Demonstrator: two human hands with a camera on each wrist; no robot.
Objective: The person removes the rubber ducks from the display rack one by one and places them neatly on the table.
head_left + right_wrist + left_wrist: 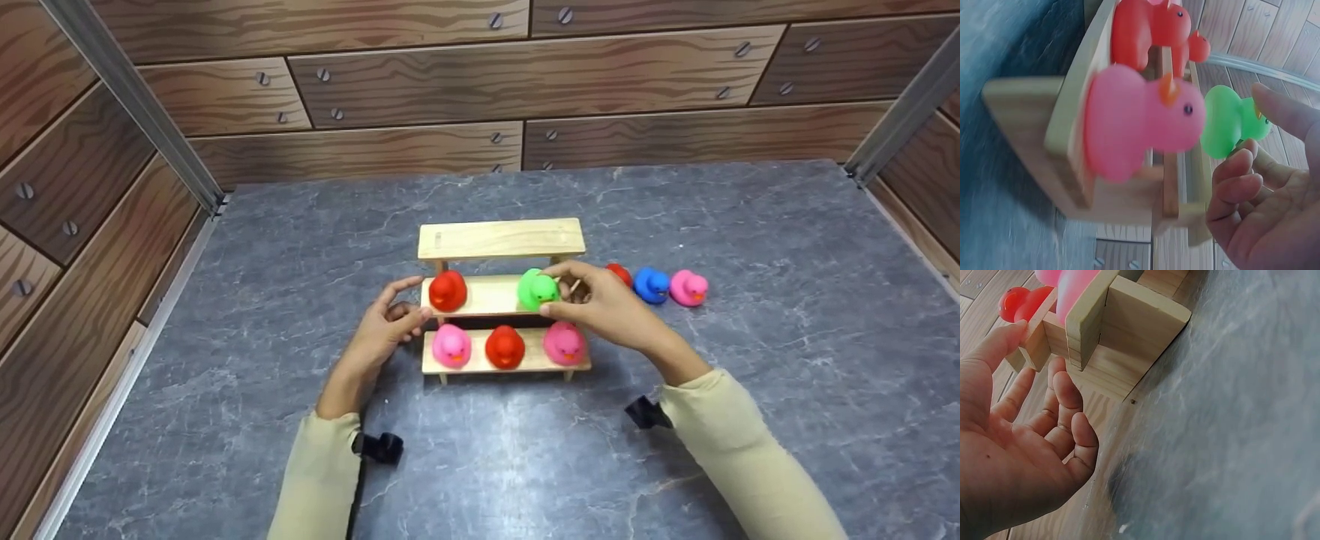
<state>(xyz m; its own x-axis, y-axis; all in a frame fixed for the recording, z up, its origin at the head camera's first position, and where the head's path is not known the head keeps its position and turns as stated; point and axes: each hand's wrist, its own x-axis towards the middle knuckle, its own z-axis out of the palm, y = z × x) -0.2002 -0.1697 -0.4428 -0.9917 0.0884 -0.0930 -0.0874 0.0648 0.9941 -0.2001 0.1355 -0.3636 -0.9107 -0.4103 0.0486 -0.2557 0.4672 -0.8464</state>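
A three-step wooden stand (501,238) bears rubber ducks on its lower two steps. My right hand (606,304) pinches a green rubber duck (537,289) between thumb and fingers, at the right end of the middle step; the right wrist view shows the thumb by its beak. With thumb and index finger, my left hand (384,324) holds the left end of the middle step, beside a red rubber duck (448,291). Along the front step sit a pink duck (451,346), a red duck (505,347) and a darker pink duck (564,343).
Right of the stand, a red duck (619,274), partly hidden by my right hand, a blue duck (651,285) and a pink duck (688,288) form a row on the grey marbled table (787,315). Wood-patterned walls (405,82) enclose the back and sides.
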